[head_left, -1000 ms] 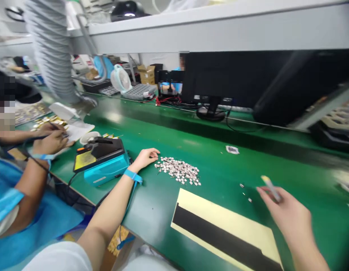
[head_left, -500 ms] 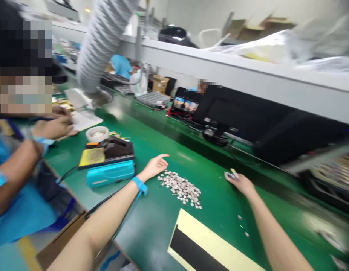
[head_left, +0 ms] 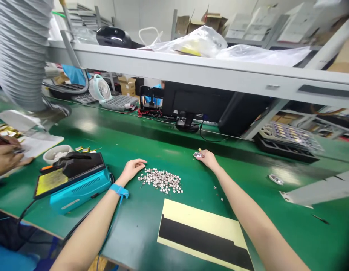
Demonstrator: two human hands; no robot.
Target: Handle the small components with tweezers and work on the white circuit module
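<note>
R hand, fingers curled on a small packet at frame center, could let it slip; L hand, loosely bent beside the chip pile, may scatter chips w/ any nudge.

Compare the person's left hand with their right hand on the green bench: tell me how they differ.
The left hand lies curled beside the pile of small parts, nothing visibly in its fingers; the right hand reaches farther out, its fingers on a small packet. The left wrist wears a blue wrist strap; the right wrist is bare. The right hand also seems to hold a thin yellowish stick. Both rest on the green bench.
</note>
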